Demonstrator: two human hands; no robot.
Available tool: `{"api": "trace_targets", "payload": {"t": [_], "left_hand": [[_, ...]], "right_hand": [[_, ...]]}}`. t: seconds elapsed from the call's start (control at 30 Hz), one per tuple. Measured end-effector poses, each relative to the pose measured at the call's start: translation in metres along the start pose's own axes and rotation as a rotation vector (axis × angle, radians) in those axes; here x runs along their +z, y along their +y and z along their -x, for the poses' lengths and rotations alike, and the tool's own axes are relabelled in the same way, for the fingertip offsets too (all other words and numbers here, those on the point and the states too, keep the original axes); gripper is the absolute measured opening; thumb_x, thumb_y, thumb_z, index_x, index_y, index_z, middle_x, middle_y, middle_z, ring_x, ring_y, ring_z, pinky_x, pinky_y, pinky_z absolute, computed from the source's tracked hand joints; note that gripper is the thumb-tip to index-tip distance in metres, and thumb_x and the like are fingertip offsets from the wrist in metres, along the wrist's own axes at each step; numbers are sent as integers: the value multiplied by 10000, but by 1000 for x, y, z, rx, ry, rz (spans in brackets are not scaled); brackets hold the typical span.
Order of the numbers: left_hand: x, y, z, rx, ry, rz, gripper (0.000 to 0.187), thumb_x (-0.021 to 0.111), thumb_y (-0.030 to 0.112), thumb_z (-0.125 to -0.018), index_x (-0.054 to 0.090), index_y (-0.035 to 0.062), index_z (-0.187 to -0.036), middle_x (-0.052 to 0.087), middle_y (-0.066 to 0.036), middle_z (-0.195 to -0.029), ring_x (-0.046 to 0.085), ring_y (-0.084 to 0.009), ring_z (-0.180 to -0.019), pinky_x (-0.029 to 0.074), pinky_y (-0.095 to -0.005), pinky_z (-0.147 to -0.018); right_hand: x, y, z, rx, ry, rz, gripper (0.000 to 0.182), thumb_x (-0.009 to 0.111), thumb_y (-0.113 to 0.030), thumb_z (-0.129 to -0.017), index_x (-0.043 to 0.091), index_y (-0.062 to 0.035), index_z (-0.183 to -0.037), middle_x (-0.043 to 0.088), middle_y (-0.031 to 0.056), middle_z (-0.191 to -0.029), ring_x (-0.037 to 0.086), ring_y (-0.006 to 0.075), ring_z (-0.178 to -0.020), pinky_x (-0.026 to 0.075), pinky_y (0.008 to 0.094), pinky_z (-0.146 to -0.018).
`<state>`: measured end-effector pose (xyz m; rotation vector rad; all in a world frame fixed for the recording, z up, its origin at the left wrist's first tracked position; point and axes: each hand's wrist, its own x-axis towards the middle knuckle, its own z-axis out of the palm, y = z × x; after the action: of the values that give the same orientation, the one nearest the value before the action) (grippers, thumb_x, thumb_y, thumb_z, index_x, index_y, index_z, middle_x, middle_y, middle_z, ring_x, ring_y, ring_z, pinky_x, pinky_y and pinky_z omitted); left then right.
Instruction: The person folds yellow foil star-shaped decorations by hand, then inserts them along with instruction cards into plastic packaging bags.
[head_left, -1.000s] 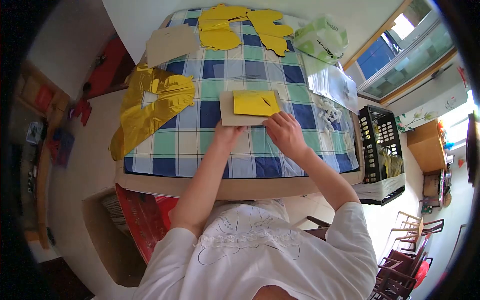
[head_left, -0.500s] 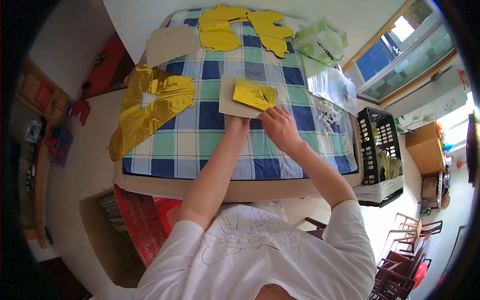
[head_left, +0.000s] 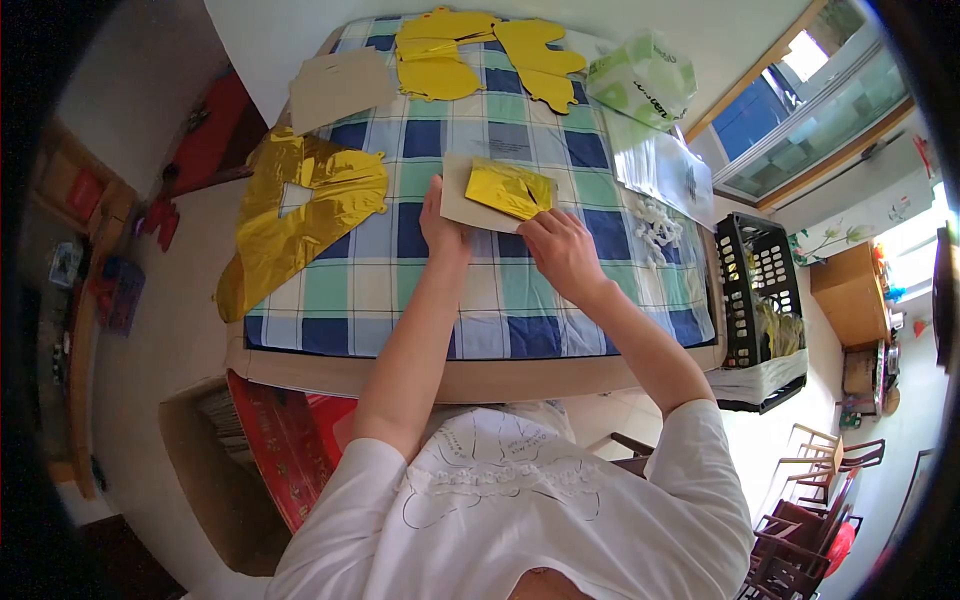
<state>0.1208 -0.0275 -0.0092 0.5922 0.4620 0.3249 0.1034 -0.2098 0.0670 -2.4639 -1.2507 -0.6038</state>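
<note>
A beige cardboard sheet [head_left: 455, 190] with a folded gold foil piece [head_left: 500, 188] on it is between my hands, above the checked cloth. My left hand [head_left: 442, 228] is around the cardboard's left edge, with part of the hand hidden behind it. At the lower right corner, my right hand [head_left: 562, 250] has its fingers closed on the cardboard, touching the foil's edge. Behind the cardboard lies a clear plastic bag [head_left: 495, 138] with small print.
Spread gold foil [head_left: 310, 215] lies left, under cardboard sheets [head_left: 342, 88]. Yellow foil shapes [head_left: 440, 70] lie at the back. At right are a green-white package [head_left: 642, 82], clear plastic sheets [head_left: 665, 175], white strings [head_left: 657, 232] and a black crate [head_left: 735, 290]. An open carton [head_left: 185, 440] stands lower left.
My left hand has moved from below the cardboard's bottom edge to its left side. The right hand, cardboard and foil have barely shifted.
</note>
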Motion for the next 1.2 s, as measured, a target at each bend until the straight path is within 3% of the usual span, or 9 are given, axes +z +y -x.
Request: {"api": "trace_targets", "payload": {"t": [0.1, 0.3, 0.4, 0.6, 0.8, 0.9, 1.0, 1.1, 1.2], "left_hand": [[8, -1, 0, 91, 8, 28, 346, 524, 342, -963, 595, 72, -1169, 654, -9, -933, 591, -106, -662, 416, -216, -489], [12, -5, 7, 104, 16, -47, 286, 552, 249, -937, 603, 95, -1172, 652, 4, -941, 558, -83, -616, 382, -219, -457], [17, -5, 13, 53, 9, -59, 344, 531, 76, -935, 526, 14, -1273, 602, -57, -1168, 586, -155, -1037, 479, -270, -873], [14, -6, 5, 150, 4, -92, 363, 560, 61, -912, 530, 8, -1270, 611, -55, -1142, 600, -154, -997, 491, -276, -845], [8, 6, -2, -12, 51, -205, 324, 577, 42, -892, 562, 24, -1215, 621, -48, -1093, 614, -159, -933, 513, -282, -791], [6, 6, 4, -30, -38, -168, 316, 573, 23, -880, 571, 41, -1195, 619, -41, -1085, 606, -148, -948, 503, -284, -819], [6, 1, 16, -6, -215, -86, 392, 575, 13, -865, 531, 54, -1253, 613, -37, -1085, 594, -134, -971, 486, -289, -851], [1, -2, 11, 21, -241, -61, 476, 575, 11, -860, 468, 62, -1320, 610, -37, -1090, 579, -125, -1002, 471, -311, -890], [0, -1, 5, 27, -95, -111, 514, 582, 25, -867, 426, 59, -1356, 617, -58, -1089, 600, -142, -964, 501, -303, -832]], "right_hand": [[0, 1, 0, 20, 8, -8, 109, 651, -44, -781, 601, -74, -873, 597, 65, -817, 592, 260, -814, 477, 371, -733], [-5, 1, 0, 41, 13, -32, 108, 647, -42, -791, 596, -80, -879, 596, 69, -822, 592, 268, -817, 477, 379, -733], [-6, 2, -1, 41, 7, -35, 107, 639, -38, -798, 591, -78, -884, 596, 70, -826, 588, 269, -822, 475, 378, -737], [-8, 1, -1, 27, -38, -57, 96, 631, -35, -806, 586, -71, -883, 598, 72, -833, 582, 271, -833, 474, 379, -745], [-10, 3, -4, 104, -33, -135, 72, 617, -40, -825, 583, -61, -884, 606, 100, -830, 590, 307, -832, 480, 397, -723], [-11, 10, -7, 181, -16, -248, 70, 600, -45, -843, 572, -55, -907, 606, 126, -812, 594, 333, -807, 483, 407, -701], [-13, 14, -9, 268, -63, -283, 75, 579, -64, -862, 556, -62, -933, 605, 147, -809, 596, 357, -787, 484, 428, -684], [-14, 21, -12, 294, -93, -298, 77, 560, -95, -876, 540, -85, -949, 598, 164, -820, 593, 382, -781, 482, 463, -673], [-13, 25, -13, 263, -93, -295, 85, 553, -90, -877, 533, -85, -960, 595, 172, -816, 593, 387, -776, 480, 464, -680]]}}
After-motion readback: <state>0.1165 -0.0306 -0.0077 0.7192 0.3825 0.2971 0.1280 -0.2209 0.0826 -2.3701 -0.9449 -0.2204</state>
